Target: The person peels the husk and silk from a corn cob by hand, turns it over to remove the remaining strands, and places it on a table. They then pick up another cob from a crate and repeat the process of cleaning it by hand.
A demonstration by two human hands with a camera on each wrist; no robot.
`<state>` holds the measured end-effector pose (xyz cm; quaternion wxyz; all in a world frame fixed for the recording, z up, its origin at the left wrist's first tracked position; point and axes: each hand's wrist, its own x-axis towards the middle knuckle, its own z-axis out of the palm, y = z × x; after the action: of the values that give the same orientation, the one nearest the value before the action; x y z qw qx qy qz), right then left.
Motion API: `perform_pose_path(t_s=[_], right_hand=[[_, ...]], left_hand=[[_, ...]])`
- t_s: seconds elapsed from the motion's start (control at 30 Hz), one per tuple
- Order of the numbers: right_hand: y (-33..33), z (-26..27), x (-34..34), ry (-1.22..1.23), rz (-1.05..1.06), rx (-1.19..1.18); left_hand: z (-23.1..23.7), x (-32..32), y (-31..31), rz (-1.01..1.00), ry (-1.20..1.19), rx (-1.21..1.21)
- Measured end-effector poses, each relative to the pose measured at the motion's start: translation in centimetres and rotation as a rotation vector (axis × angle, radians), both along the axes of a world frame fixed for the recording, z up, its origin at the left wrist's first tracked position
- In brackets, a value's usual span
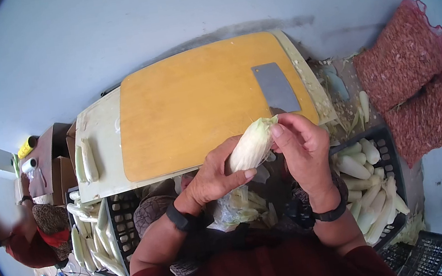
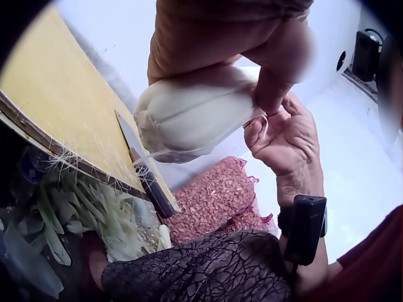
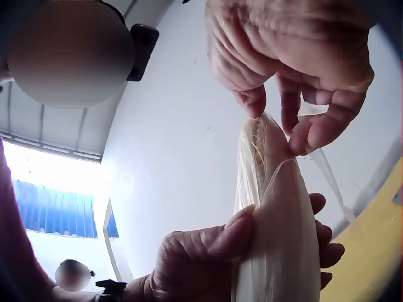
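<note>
My left hand [image 1: 213, 174] wraps round a pale ear of corn [image 1: 250, 148], still in thin whitish husk. The ear tilts up to the right above the near edge of the cutting board [image 1: 194, 105]. At the tip, my right hand [image 1: 306, 151] pinches husk and silk between thumb and fingers. Up close in the right wrist view, a row of kernels shows through a gap in the husk [image 3: 277, 207], and a thin loose strip hangs from the right fingers. On the board's right side lies a cleaver [image 1: 276, 88], its dark handle [image 2: 156, 192] visible in the left wrist view.
Black crates of corn stand at left [image 1: 112, 238] and right [image 1: 387, 154]. Two ears [image 1: 87, 161] lie on the table's left end. Red mesh sacks [image 1: 405, 58] lean at the right wall. Husk scraps [image 2: 94, 207] lie below the table. Another person [image 1: 25, 233] is at far left.
</note>
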<state>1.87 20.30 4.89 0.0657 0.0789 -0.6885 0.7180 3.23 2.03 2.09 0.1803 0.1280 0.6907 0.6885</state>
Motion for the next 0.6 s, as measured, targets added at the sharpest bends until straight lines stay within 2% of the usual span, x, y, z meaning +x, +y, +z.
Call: perform_pose_path(t_s=[0.07,0.27,0.37,0.43,0.6], right_hand=[[0.04,0.14,0.03,-0.049,0.013,-0.060],[0.58,-0.28,-0.20,0.016,-0.041,0.104],[0.49,0.25,-0.04,-0.049,-0.087,0.018],[0.42,0.58,0.03,-0.115,-0.126,-0.074],[0.77,0.54,0.00,-0.140,-0.101,-0.076]], left_hand=[[0.18,-0.11,-0.08,-0.013,0.029,-0.033],[-0.30,-0.14,-0.32,-0.075,0.119,-0.084],[-0.34,-0.20,-0.45,-0.106,0.034,0.021],[-0.26,-0.14,-0.42,-0.073,-0.084,0.196],[0.17,-0.41,-0.45,-0.085,-0.201,0.329]])
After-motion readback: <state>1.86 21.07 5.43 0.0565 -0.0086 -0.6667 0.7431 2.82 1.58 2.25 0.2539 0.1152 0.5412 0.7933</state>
